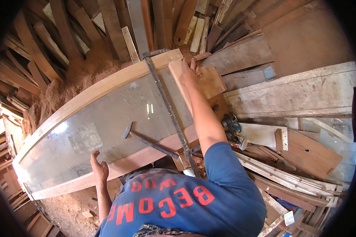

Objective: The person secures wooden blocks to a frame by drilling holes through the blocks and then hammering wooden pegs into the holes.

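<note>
A long wooden frame with a grey, shiny panel (118, 106) lies across the view, its far rail (95, 89) and near rail (146, 160) pale wood. My left hand (100, 169) is open beside the near rail, thumb and finger apart, holding nothing. At the frame's right end, my right hand (190, 74) has its fingers bent over a wooden end rail (175, 73); the underside of the grip is hidden. A long metal bar clamp (164, 100) spans the frame from far rail to near rail. On the panel rests a hammer (150, 144), its handle reaching over the near rail.
Sawdust (63, 94) is heaped beyond the far rail, with many upright planks (67, 35) behind. Boards (241, 55) lie at the right, near a blue power tool (230, 123). Long white strips (284, 173) are stacked at the lower right.
</note>
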`<state>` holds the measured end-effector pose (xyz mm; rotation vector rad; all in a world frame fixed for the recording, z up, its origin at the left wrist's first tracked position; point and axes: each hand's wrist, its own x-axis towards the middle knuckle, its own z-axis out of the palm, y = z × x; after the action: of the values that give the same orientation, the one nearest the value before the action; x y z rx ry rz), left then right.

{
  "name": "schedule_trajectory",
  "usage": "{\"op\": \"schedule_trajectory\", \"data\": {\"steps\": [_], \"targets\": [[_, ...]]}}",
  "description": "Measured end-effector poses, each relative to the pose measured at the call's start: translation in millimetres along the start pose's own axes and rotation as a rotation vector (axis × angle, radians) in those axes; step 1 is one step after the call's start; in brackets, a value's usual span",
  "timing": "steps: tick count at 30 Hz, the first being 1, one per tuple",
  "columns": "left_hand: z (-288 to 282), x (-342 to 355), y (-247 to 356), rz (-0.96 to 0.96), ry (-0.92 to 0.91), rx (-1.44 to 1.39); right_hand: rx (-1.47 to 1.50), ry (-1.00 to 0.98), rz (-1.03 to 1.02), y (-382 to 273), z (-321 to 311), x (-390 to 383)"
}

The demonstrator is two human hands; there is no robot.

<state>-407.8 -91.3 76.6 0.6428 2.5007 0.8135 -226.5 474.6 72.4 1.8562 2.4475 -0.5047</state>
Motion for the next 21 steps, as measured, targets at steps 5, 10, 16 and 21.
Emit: {"op": "schedule_trajectory", "data": {"steps": [5,10,16,21], "targets": [[-5,-18,-29,-0.081,-0.001,-0.022,-0.062,-0.08,0.045,-12,19,32],[-9,-16,-30,-0.082,-0.009,0.0,-0.071,-0.006,-0.016,-22,29,23],[-13,-2,-15,-0.074,-0.011,-0.016,-0.119,0.028,-0.054,-32,46,15],[-13,2,-8,-0.084,-0.023,-0.027,-0.142,0.011,-0.07,-38,54,6]]}}
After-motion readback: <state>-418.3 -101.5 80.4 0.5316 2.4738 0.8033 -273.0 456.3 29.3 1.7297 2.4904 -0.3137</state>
